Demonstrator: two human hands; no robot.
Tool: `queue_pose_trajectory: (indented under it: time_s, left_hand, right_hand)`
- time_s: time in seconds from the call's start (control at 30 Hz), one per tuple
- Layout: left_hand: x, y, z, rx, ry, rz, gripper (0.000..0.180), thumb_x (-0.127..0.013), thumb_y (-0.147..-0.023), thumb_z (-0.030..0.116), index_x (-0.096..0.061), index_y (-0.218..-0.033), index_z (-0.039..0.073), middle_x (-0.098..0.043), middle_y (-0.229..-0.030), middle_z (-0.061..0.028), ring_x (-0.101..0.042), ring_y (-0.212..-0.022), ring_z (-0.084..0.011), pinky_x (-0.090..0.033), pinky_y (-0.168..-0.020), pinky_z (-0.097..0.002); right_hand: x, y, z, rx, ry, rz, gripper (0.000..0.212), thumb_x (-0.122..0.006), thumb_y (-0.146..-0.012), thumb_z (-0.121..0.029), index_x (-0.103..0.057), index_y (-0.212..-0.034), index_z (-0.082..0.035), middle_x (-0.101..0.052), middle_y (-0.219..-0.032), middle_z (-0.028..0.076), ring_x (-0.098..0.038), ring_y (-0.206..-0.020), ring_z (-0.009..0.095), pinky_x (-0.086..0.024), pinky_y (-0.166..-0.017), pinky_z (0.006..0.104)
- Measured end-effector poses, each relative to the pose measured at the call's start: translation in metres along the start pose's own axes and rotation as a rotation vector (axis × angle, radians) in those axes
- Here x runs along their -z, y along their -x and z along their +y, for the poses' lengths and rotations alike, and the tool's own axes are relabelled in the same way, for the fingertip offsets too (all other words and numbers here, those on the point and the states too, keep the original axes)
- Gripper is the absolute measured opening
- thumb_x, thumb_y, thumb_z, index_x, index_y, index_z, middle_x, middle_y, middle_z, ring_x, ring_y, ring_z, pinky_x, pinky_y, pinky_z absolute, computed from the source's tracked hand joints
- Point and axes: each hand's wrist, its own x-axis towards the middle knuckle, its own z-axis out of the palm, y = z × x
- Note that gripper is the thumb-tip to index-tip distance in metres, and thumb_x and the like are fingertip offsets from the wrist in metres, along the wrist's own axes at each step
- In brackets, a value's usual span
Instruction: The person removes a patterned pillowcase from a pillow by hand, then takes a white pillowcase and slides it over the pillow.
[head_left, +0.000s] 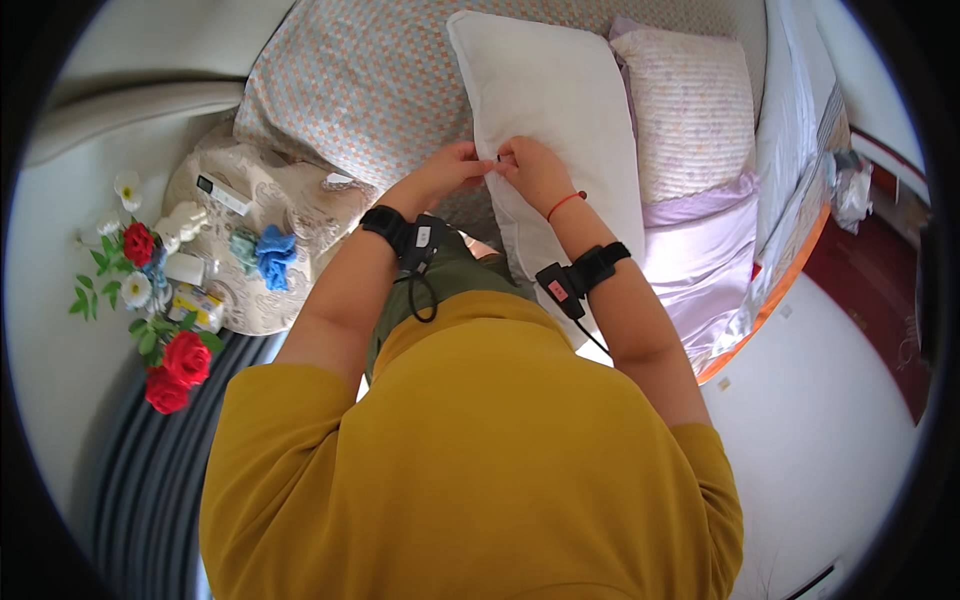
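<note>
A plump white pillow (560, 95) lies lengthwise on the bed in front of me. At its left edge my two hands meet, fingertips close together. My left hand (452, 170) is closed in a pinch on the edge of the pillow, coming from the left. My right hand (536, 174) rests over the pillow's top, its thumb and fingers pinched at the same edge. Exactly what sits between the fingertips is too small to make out. A red cord bracelet (567, 203) circles my right wrist.
Right of the white pillow lies a quilted lilac pillow (695, 110) with smooth purple cloth (700, 235). A patterned cover (350, 90) spreads behind. At left, a cloth-covered table (262, 310) holds a blue cloth (275, 258), a remote (224, 195) and red roses (187, 358).
</note>
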Motion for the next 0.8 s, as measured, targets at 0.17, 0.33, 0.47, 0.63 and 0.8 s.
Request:
queue_pose_trajectory:
  time_s: [0.17, 0.33, 0.47, 0.63, 0.8]
  left_hand:
    - [-0.025, 0.010, -0.002, -0.113, 0.139, -0.005, 0.023, -0.056, -0.083, 0.021, -0.054, -0.102, 0.007, -0.056, -0.097, 0.0000, -0.051, -0.089, -0.0075, -0.040, -0.082, -0.0227]
    - [-0.037, 0.000, 0.000, -0.145, -0.004, 0.060, 0.019, -0.057, -0.083, 0.023, -0.056, -0.093, 0.007, -0.056, -0.087, 0.0013, -0.051, -0.082, -0.0063, -0.041, -0.075, -0.0210]
    - [-0.047, 0.007, 0.015, -0.108, -0.126, 0.110, 0.018, -0.058, -0.082, 0.024, -0.057, -0.087, 0.007, -0.056, -0.081, 0.0024, -0.049, -0.076, -0.0050, -0.040, -0.072, -0.0196]
    - [-0.046, 0.001, 0.006, -0.107, -0.141, 0.121, 0.018, -0.056, -0.083, 0.024, -0.057, -0.083, 0.007, -0.054, -0.076, 0.0036, -0.047, -0.071, -0.0051, -0.039, -0.066, -0.0200]
    - [-0.044, 0.001, 0.008, -0.166, -0.176, 0.160, 0.018, -0.053, -0.085, 0.023, -0.057, -0.085, 0.005, -0.053, -0.076, 0.0034, -0.046, -0.070, -0.0049, -0.038, -0.065, -0.0205]
  right_hand:
    - [0.036, 0.008, -0.006, -0.006, -0.020, -0.134, 0.016, -0.062, -0.075, -0.016, -0.052, -0.081, -0.004, -0.059, -0.072, 0.009, -0.057, -0.068, 0.022, -0.045, -0.061, 0.0305]
    - [0.035, 0.020, 0.019, 0.010, -0.417, -0.077, 0.013, -0.060, -0.074, -0.013, -0.051, -0.078, -0.004, -0.058, -0.067, 0.012, -0.057, -0.064, 0.027, -0.044, -0.058, 0.0348]
    - [0.044, 0.028, 0.003, 0.139, -0.155, 0.088, 0.011, -0.057, -0.074, -0.011, -0.049, -0.075, -0.004, -0.056, -0.062, 0.011, -0.055, -0.056, 0.026, -0.044, -0.054, 0.0341]
    - [0.034, 0.022, 0.012, 0.236, 0.080, 0.106, 0.009, -0.055, -0.072, -0.012, -0.049, -0.072, -0.006, -0.057, -0.064, 0.014, -0.055, -0.061, 0.032, -0.043, -0.054, 0.0421]
    - [0.020, 0.012, 0.015, 0.139, 0.156, 0.142, 0.010, -0.054, -0.073, -0.015, -0.049, -0.074, -0.006, -0.057, -0.063, 0.014, -0.056, -0.061, 0.033, -0.043, -0.054, 0.0443]
